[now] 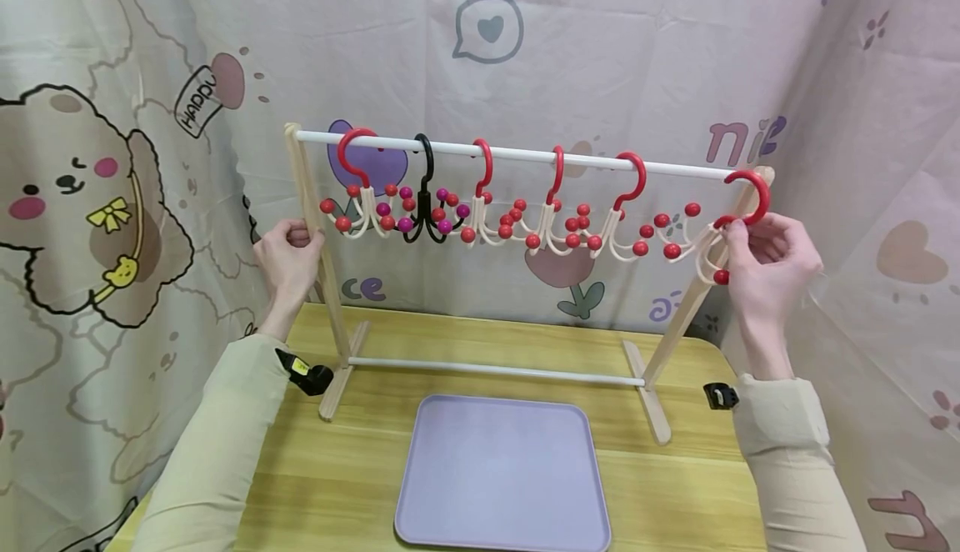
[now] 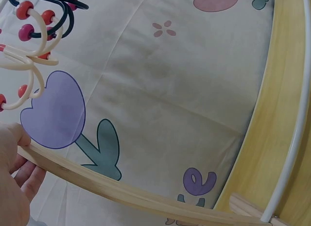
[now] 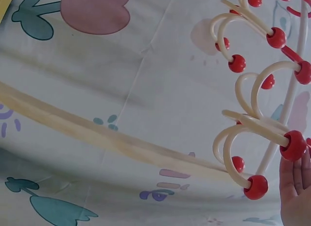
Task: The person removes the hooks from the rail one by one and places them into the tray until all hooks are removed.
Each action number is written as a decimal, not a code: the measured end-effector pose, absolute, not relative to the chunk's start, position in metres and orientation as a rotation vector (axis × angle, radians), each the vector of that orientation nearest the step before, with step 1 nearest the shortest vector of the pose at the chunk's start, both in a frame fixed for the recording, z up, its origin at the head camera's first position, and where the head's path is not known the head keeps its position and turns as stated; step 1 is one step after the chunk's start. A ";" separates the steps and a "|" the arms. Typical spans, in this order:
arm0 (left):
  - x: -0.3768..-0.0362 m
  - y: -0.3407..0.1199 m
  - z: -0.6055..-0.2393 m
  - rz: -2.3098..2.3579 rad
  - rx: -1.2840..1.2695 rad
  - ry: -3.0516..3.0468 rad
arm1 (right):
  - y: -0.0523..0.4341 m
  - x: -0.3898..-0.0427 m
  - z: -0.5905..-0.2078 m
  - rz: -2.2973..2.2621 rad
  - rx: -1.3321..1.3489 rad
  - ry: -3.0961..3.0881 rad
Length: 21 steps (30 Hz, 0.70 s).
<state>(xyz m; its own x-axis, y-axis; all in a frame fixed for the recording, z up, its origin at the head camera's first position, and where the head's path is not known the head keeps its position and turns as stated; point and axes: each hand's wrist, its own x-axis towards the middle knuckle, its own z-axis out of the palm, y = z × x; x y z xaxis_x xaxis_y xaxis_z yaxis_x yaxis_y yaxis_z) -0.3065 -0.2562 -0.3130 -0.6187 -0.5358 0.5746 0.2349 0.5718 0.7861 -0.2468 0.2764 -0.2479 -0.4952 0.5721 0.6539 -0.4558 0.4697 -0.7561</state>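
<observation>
At the left side of a wooden rack, my left hand (image 1: 288,260) grips the upright post (image 1: 330,302) below its top; the left wrist view shows fingers (image 2: 33,182) around the same post (image 2: 107,187). My right hand (image 1: 776,268) pinches a claw-shaped hanger by its red hook (image 1: 761,198) beside the right post (image 1: 678,323). The hook's tip overlaps the right end of the white top bar (image 1: 517,152). In the right wrist view, the hanger's cream prongs (image 3: 257,125) end in red balls, partly hiding my hand (image 3: 297,192).
Several similar hangers with red hooks (image 1: 486,168) and one black hanger (image 1: 425,173) hang along the bar. A white lower bar (image 1: 495,370) joins the wooden feet (image 1: 652,410). A lilac tray (image 1: 502,473) lies on the wooden table (image 1: 675,485). Printed curtains (image 1: 480,77) surround the table.
</observation>
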 end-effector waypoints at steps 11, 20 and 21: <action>-0.306 -0.256 -0.313 -1.127 0.229 -1.957 | 0.289 -0.240 -0.274 1.241 -0.064 -1.729; -0.305 -0.257 -0.313 -1.144 0.222 -1.958 | 0.291 -0.238 -0.305 1.273 -0.025 -1.843; -0.305 -0.256 -0.313 -1.144 0.223 -1.961 | 0.290 -0.239 -0.309 1.277 -0.017 -1.858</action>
<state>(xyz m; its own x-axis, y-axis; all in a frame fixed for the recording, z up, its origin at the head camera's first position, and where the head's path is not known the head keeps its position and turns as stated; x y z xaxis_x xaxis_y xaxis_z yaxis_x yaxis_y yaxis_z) -0.3047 -0.2565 -0.3134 -0.6367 -0.5188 0.5705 0.2414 0.5686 0.7864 -0.2387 0.2903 -0.3094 -0.6316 0.4492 0.6319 -0.4291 0.4763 -0.7675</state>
